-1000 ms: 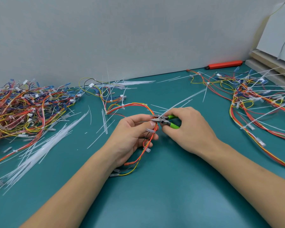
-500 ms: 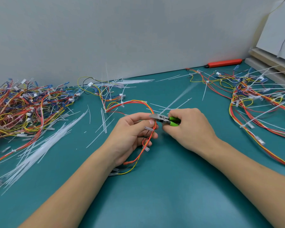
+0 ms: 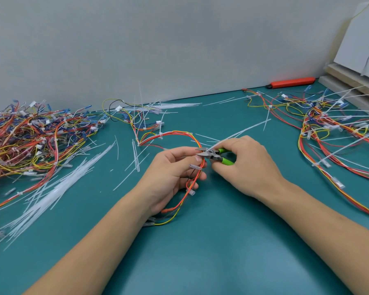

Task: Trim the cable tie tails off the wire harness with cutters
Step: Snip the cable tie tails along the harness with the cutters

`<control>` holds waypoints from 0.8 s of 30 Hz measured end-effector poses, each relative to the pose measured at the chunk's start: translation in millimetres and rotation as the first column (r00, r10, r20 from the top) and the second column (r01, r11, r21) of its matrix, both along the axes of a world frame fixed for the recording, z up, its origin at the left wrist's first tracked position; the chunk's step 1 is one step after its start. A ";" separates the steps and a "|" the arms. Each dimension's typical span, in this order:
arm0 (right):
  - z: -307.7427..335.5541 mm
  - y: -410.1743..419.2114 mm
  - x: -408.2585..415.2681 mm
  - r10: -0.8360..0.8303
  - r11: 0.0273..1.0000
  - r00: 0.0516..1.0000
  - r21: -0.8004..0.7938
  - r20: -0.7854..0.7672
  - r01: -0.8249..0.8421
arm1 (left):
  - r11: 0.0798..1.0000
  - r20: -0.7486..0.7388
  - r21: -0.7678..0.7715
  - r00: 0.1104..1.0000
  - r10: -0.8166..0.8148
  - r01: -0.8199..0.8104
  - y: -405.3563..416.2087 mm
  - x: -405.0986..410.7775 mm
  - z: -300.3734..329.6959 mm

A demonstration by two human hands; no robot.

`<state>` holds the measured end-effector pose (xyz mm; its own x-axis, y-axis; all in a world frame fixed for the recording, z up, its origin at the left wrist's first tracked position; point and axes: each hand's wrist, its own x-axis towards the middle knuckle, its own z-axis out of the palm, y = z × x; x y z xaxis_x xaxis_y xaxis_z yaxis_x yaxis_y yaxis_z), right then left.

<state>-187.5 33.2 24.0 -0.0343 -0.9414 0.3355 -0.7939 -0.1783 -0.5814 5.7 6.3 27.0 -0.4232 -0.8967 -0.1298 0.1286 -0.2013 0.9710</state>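
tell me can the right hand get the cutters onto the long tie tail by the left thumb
Probably yes: the right hand grips the cutters, whose tips sit at the tie tail, with nothing visibly between.

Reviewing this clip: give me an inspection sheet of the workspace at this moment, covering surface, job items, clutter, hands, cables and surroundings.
Surface: teal bench mat, bare in front of the forearms.
Job's things: wire harness of red, orange and yellow wires held at centre; green-handled cutters with the tip at the harness; a long white tie tail runs up and right from there.
Clutter: cut white tie tails strewn at left and centre.
Hands: left hand grips the harness; right hand grips the cutters.
Cables: tangled harness pile at left; another harness pile at right, long tie tails sticking out.
Surroundings: grey wall; red-orange tool at the wall's foot; white panels on a ledge, far right.
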 end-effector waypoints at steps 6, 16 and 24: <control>-1.7 -2.2 0.3 -0.018 1.000 1.000 -0.002 -0.002 0.018 | 1.000 0.007 0.004 1.000 0.004 -0.004 -1.1 0.2 -1.0; -1.7 -3.1 0.8 -0.072 0.994 0.996 0.072 -0.050 0.076 | 0.999 -0.018 0.004 0.999 -0.045 0.045 -0.1 0.7 0.6; -4.5 -0.9 2.2 -0.088 0.995 0.994 0.035 -0.063 0.090 | 1.000 -0.015 0.006 0.999 -0.030 0.031 0.5 0.6 1.2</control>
